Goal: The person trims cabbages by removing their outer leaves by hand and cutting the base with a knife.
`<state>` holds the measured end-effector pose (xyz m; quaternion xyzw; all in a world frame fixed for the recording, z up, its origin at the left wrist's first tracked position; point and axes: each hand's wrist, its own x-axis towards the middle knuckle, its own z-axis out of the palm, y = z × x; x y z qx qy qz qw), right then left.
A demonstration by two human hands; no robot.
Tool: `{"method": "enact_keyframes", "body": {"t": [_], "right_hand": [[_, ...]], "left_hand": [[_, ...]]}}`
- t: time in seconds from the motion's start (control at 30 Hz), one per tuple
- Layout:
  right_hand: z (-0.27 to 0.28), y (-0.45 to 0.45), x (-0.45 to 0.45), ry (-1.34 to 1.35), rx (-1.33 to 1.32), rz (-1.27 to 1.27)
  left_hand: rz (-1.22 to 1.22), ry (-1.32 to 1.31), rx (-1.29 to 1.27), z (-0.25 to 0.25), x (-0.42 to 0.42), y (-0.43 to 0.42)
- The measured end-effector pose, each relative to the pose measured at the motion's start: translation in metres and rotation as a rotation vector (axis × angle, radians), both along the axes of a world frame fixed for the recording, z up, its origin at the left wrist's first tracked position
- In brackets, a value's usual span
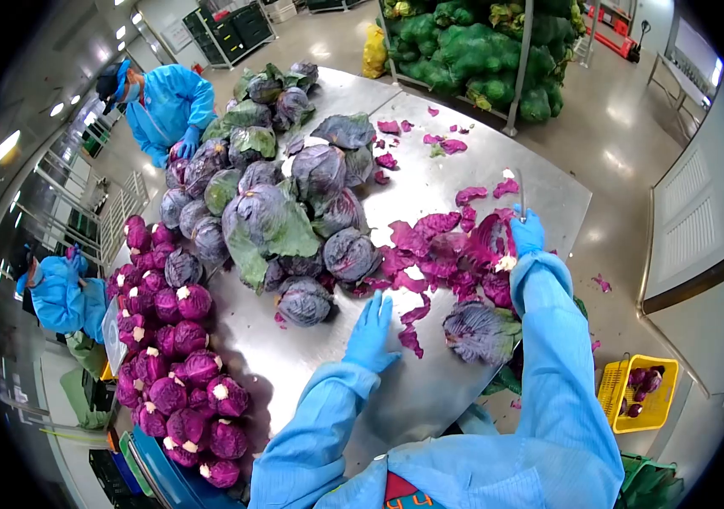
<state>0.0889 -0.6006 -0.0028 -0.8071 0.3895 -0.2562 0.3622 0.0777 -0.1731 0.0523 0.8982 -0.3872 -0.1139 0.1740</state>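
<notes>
My left hand (372, 333), in a blue glove, lies with its fingers stretched out just below the untrimmed cabbages, near one dark cabbage (305, 301). My right hand (527, 231), also gloved, is closed round a knife (522, 188) whose thin blade points away from me. Torn purple leaves (434, 246) lie between and beyond my hands. A leafy cabbage (479, 332) rests at the near edge, below my right hand. Trimmed bright purple cabbages (169, 395) are piled at the left of the metal table (497, 153).
Two co-workers in blue stand at the left, one (167, 106) touching the cabbage heap. A rack of green net bags (489, 59) stands beyond the table. On the floor at the right is a yellow basket (612, 394); a blue bin (177, 475) is at lower left.
</notes>
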Motion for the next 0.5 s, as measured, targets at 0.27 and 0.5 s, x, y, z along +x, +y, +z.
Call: {"method": "enact_keyframes", "body": {"t": [0.27, 0.5], "right_hand": [[-0.025, 0.045, 0.107, 0.307, -0.138, 0.589], [-0.035, 0.068, 0.093, 0.371, -0.167, 1.068]], "left_hand": [[0.270, 0.127, 0.118, -0.037, 0.055, -0.095], [0.300, -0.086, 0.057, -0.091, 0.021, -0.152]]}}
